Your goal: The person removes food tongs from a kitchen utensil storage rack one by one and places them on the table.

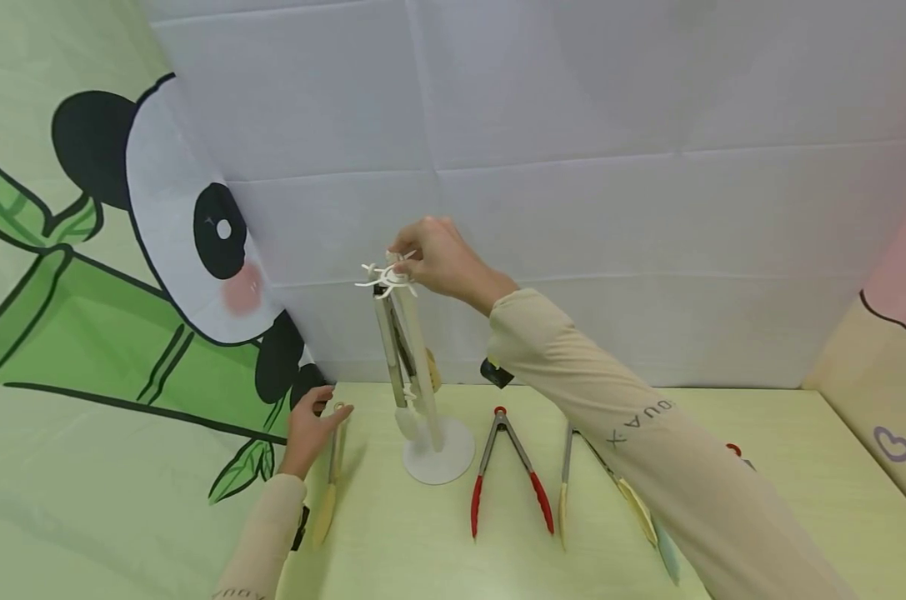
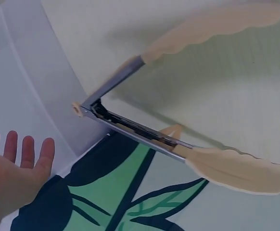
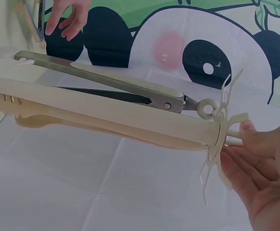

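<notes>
A white utensil stand (image 1: 427,367) with a round base and a ring of hooks rises from the table. My right hand (image 1: 441,258) pinches its top, thumb and fingers closed on the part above the hooks (image 3: 222,127). White-tipped metal tongs (image 3: 106,79) hang from one hook by their ring. On the stand's other side hangs a beige utensil with a toothed head (image 3: 48,113). My left hand (image 1: 310,429), fingers spread and holding nothing, is at the left edge, close to the ring end of spread beige-handled tongs (image 2: 236,168).
Red-handled tongs (image 1: 477,500) lie spread on the table right of the stand. Yellow-handled tongs (image 1: 563,500) lie beside them, partly behind my right sleeve (image 1: 618,408). A red ring (image 1: 733,449) shows past the sleeve. White cloth (image 1: 573,217) and a panda-print sheet (image 1: 167,208) border the table.
</notes>
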A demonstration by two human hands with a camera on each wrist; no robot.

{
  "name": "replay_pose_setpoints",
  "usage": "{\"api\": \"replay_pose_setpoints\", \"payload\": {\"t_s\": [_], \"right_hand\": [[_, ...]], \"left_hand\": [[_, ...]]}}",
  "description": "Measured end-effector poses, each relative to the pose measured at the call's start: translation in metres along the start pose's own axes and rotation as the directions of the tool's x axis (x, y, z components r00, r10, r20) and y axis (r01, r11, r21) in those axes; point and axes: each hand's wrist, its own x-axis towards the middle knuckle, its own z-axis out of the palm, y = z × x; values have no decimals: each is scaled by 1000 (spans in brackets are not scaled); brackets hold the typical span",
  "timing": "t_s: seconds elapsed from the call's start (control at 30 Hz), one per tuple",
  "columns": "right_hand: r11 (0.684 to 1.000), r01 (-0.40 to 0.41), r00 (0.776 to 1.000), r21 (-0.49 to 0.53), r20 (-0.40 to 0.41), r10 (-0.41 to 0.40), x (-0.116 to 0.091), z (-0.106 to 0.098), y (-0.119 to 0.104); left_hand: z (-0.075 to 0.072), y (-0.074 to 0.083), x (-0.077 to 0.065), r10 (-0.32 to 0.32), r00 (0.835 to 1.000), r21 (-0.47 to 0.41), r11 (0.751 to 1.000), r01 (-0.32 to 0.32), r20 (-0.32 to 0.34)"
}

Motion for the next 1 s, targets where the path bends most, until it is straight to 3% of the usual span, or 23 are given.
{"api": "replay_pose_setpoints", "payload": {"t_s": [0.17, 0.53, 0.8, 1.0], "right_hand": [[1000, 4, 1000, -16, 12, -4, 0, -1, -1], [998, 39, 999, -50, 37, -37, 4, -4, -1], [997, 41, 998, -72, 55, -37, 6, -6, 0], [997, 35, 997, -66, 69, -31, 6, -7, -1]], "left_hand": [[0, 12, 0, 29, 999, -7, 1000, -29, 18], [2, 51, 6, 121, 988, -120, 987, -109, 100], [6, 82, 4, 225, 964, -234, 954, -188, 141], [4, 101, 0, 276, 943, -331, 921, -205, 184]]}}
